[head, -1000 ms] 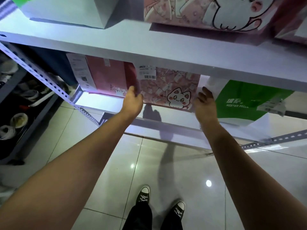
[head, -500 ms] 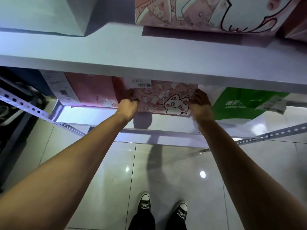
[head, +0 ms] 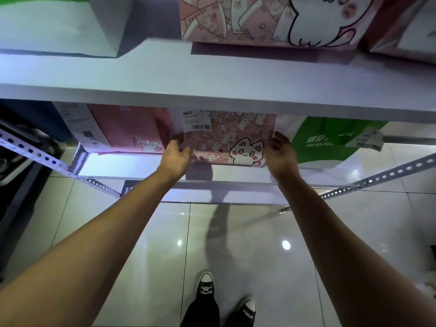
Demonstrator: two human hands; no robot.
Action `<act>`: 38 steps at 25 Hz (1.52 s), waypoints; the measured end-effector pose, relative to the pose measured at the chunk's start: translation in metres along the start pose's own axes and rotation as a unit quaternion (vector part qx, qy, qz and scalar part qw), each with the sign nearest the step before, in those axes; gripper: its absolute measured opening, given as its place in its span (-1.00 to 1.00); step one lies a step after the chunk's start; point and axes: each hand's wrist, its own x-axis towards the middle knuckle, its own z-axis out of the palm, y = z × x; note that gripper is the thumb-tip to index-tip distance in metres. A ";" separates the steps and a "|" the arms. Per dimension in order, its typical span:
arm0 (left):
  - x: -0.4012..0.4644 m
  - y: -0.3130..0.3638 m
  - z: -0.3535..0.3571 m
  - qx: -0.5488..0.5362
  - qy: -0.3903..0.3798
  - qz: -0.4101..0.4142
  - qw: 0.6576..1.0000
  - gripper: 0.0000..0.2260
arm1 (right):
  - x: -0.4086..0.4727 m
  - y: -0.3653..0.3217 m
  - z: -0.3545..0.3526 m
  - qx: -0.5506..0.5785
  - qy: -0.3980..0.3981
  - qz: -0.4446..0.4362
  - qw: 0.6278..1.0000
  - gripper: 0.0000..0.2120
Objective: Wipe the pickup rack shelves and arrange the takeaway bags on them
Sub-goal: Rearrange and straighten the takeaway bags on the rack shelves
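Since half a second ago both hands have loosened on the cat bag [head: 226,142] and the view has dropped a little, so the white receipt on its upper left corner shows fully. The left hand [head: 175,156] rests against the bag's left edge, fingers curled and part open, thumb at the receipt's lower corner. The right hand [head: 282,154] cups the bag's right edge, fingers spread, not clamped. The bag stands upright on the lower shelf [head: 132,165], near its front edge, between a pink bag [head: 127,128] on the left and a green bag [head: 330,138] on the right. On the upper shelf [head: 212,79] stands a larger cat bag [head: 271,20].
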 end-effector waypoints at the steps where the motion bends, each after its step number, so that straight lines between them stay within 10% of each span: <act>1: -0.008 0.001 -0.001 -0.009 -0.002 0.018 1.000 -0.63 | -0.007 0.000 -0.003 -0.017 -0.001 -0.012 1.000 -0.59; 19: -0.175 0.152 -0.038 -0.059 0.038 0.268 0.961 -0.81 | -0.141 -0.168 -0.078 -0.001 -0.011 -0.237 0.971 -0.68; 24: -0.148 0.184 -0.069 -0.067 0.184 0.235 0.952 -0.55 | -0.113 -0.204 -0.071 -0.091 0.011 -0.212 0.973 -0.34; 38: -0.113 0.194 -0.098 -0.039 0.128 0.205 0.970 -0.51 | -0.109 -0.212 -0.054 -0.096 0.001 -0.187 0.978 -0.40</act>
